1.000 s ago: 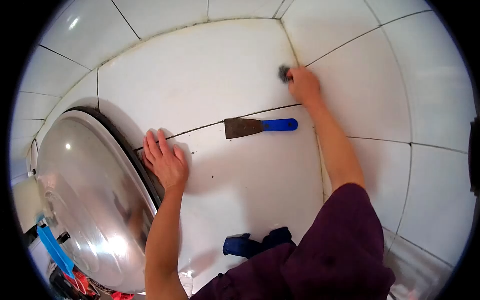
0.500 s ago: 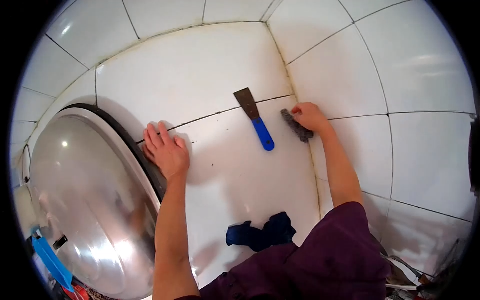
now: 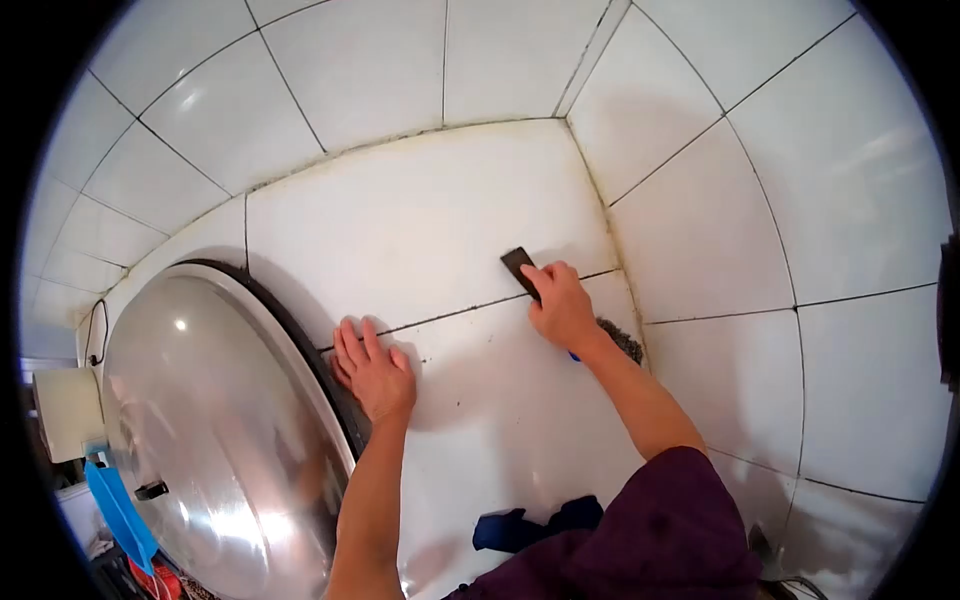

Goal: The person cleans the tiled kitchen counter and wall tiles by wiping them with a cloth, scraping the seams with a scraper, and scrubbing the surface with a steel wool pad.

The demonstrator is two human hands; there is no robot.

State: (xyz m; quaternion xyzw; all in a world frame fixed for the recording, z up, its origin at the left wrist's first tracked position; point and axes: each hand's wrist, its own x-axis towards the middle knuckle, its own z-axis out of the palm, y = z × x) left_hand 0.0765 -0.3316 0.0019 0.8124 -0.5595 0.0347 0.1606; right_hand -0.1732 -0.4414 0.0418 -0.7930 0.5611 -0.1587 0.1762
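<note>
My right hand (image 3: pixel 563 312) grips a putty knife (image 3: pixel 517 266). Its dark metal blade points up and left over the white tiled counter, and most of the blue handle is hidden under the hand. Behind my right wrist a grey scouring pad (image 3: pixel 622 342) lies against the corner by the wall, partly covered. My left hand (image 3: pixel 376 378) rests flat on the tile with fingers stretched out, holding nothing. It is beside the dark rim of a large domed metal lid (image 3: pixel 230 400).
A crumpled dark blue cloth (image 3: pixel 535 528) lies near my body. Tiled walls (image 3: pixel 700 220) rise behind and to the right, with stained joints. At the far left are a blue strip-like item (image 3: pixel 120 512) and a cream-coloured object (image 3: pixel 68 412).
My right hand has let go of the scouring pad, moved left and taken hold of the putty knife. My left hand stays on the tile. The view has tilted upward.
</note>
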